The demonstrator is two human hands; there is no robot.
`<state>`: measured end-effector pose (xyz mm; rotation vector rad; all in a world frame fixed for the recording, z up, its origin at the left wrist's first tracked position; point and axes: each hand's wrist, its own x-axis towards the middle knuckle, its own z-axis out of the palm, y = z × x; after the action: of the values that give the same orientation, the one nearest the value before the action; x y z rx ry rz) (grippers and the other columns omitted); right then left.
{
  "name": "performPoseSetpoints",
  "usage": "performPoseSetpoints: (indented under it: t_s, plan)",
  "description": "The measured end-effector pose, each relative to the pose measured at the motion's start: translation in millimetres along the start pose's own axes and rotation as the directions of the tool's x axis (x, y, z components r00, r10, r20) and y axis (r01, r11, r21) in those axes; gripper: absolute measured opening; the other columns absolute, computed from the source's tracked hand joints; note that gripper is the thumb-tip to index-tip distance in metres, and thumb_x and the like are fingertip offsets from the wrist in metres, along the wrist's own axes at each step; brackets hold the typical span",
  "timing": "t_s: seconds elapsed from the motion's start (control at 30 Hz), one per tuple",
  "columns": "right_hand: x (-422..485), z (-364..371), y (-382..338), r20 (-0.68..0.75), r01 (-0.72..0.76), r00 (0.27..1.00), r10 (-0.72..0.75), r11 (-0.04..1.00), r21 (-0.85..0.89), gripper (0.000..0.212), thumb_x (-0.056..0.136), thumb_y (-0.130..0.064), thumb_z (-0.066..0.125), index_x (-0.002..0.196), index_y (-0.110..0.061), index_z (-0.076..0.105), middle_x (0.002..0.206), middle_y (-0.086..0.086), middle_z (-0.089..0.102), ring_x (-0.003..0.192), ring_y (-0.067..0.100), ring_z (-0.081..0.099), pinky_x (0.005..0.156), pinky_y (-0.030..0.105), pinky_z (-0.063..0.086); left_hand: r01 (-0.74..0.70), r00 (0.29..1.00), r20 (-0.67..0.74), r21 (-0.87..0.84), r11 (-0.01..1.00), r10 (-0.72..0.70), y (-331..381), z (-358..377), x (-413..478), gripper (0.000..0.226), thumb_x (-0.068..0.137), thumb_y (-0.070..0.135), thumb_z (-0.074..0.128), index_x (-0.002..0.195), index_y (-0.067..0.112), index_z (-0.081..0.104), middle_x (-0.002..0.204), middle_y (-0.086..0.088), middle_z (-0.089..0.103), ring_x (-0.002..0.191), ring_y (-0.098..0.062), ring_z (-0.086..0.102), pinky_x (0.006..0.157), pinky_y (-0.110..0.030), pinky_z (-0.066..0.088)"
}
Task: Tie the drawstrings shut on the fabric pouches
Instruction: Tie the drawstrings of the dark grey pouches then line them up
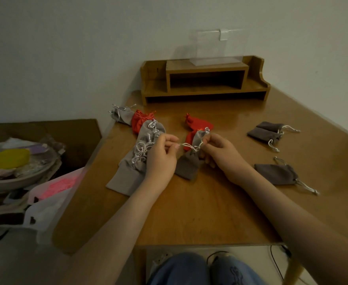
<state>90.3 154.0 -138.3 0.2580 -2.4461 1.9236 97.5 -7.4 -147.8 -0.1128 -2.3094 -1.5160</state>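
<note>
Grey pouch (pixel 186 166) rests on the bench (pixel 210 202); left hand (pixel 160 159) and right hand (pixel 220 153) each pinch its drawstring (pixel 186 145), stretched between them, probably to cinch the knot.

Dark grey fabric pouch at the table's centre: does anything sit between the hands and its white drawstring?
Nothing visible does. The left-hand grip pinches the white drawstring and the right-hand grip holds the dark grey fabric pouch at its neck. The red fabric pouches lie behind.

Wooden desk organizer (pixel 206 79) at table (pixel 210 212) back edge; clear acrylic box (pixel 216 48) atop; cluttered bowl (pixel 19 175) left.
</note>
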Motion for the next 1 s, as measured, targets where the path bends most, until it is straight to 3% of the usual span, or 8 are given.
performPoseSetpoints:
  t_s: [0.23, 0.33, 0.43, 0.57, 0.67, 0.83, 0.9, 1.0]
  plan:
    - [-0.8, -1.0, -1.6, -0.025, 0.007, 1.0, -0.005, 0.995, 0.104, 0.008, 0.096, -0.008, 0.048, 0.087, -0.008, 0.049, 0.074, 0.014, 0.05, 0.058, 0.025, 0.043, 0.047, 0.027, 0.035, 0.11, 0.993, -0.017, -0.163, 0.981, -0.114, 6.2, -1.2, -2.2, 0.011, 0.096, 0.015, 0.053, 0.099, 0.025, 0.056, 0.094, 0.003, 0.06, 0.087, -0.008, 0.058, 0.075, -0.02, 0.046]
    - [-3.4, -2.7, -5.0, -0.038, 0.018, 0.999, -0.012, 0.988, 0.15, 0.006, 0.096, -0.008, 0.048, 0.09, -0.009, 0.049, 0.074, 0.005, 0.054, 0.058, 0.01, 0.052, 0.049, 0.02, 0.043, 0.159, 0.987, 0.008, -0.269, 0.95, -0.162, 10.6, -3.7, -3.4, 0.019, 0.097, 0.012, 0.047, 0.096, 0.026, 0.059, 0.083, 0.001, 0.06, 0.074, -0.016, 0.054, 0.067, -0.026, 0.044]
    - [-4.8, -3.6, -6.3, -0.028, -0.001, 1.0, 0.006, 0.984, 0.175, 0.007, 0.096, -0.007, 0.049, 0.09, -0.011, 0.047, 0.078, 0.004, 0.057, 0.061, 0.009, 0.055, 0.054, 0.02, 0.046, 0.13, 0.99, 0.078, -0.158, 0.979, -0.119, 13.6, -3.1, -6.3, 0.028, 0.098, 0.009, 0.04, 0.095, 0.027, 0.062, 0.069, 0.003, 0.05, 0.063, -0.016, 0.044, 0.055, -0.026, 0.035]
    - [-6.1, -3.0, -7.9, -0.003, 0.095, 0.995, -0.096, 0.977, 0.191, 0.013, 0.093, 0.003, 0.047, 0.093, -0.01, 0.048, 0.078, 0.002, 0.056, 0.056, 0.004, 0.053, 0.05, 0.015, 0.042, 0.135, 0.982, 0.149, -0.103, 0.986, -0.119, 16.1, -0.6, -7.3, 0.03, 0.098, 0.012, 0.039, 0.094, 0.029, 0.064, 0.058, 0.007, 0.044, 0.059, -0.018, 0.04, 0.057, -0.032, 0.032]
    - [-5.4, -0.9, -7.9, 0.033, 0.123, 0.991, -0.128, 0.982, 0.141, 0.024, 0.09, 0.008, 0.042, 0.085, -0.01, 0.056, 0.073, -0.001, 0.054, 0.053, 0.001, 0.049, 0.05, 0.015, 0.039, 0.139, 0.977, 0.172, -0.078, 0.987, -0.124, 17.3, -1.6, -8.2, 0.032, 0.096, 0.011, 0.041, 0.088, 0.026, 0.068, 0.049, 0.014, 0.042, 0.057, -0.018, 0.041, 0.056, -0.032, 0.032]
    - [-2.0, -1.9, -4.7, 0.082, 0.026, 0.996, -0.037, 0.991, 0.133, 0.023, 0.089, 0.004, 0.042, 0.08, -0.007, 0.059, 0.072, 0.006, 0.054, 0.059, 0.009, 0.051, 0.053, 0.019, 0.04, 0.154, 0.975, 0.172, -0.076, 0.985, -0.14, 18.3, -3.2, -9.4, 0.031, 0.094, 0.011, 0.043, 0.079, 0.023, 0.067, 0.052, 0.006, 0.042, 0.057, -0.017, 0.041, 0.056, -0.03, 0.032]
    - [-1.1, -3.0, -4.4, 0.079, 0.008, 0.997, -0.021, 0.986, 0.164, 0.019, 0.088, 0.003, 0.043, 0.079, -0.005, 0.057, 0.072, 0.008, 0.052, 0.061, 0.012, 0.05, 0.053, 0.021, 0.039, 0.144, 0.975, 0.175, -0.036, 0.989, -0.136, 18.8, -3.3, -9.7, 0.03, 0.093, 0.01, 0.044, 0.075, 0.022, 0.064, 0.047, 0.013, 0.041, 0.049, -0.009, 0.04, 0.051, -0.025, 0.032]
    - [-1.5, -2.8, -5.9, 0.03, 0.023, 0.999, -0.028, 0.985, 0.169, 0.023, 0.095, -0.008, 0.044, 0.077, -0.002, 0.056, 0.07, 0.007, 0.052, 0.061, 0.012, 0.05, 0.054, 0.022, 0.039, 0.11, 0.982, 0.146, 0.066, 0.992, -0.119, 19.3, -4.3, -10.3, 0.029, 0.093, 0.01, 0.044, 0.071, 0.018, 0.061, 0.054, 0.008, 0.046, 0.053, -0.006, 0.041, 0.046, -0.015, 0.029]
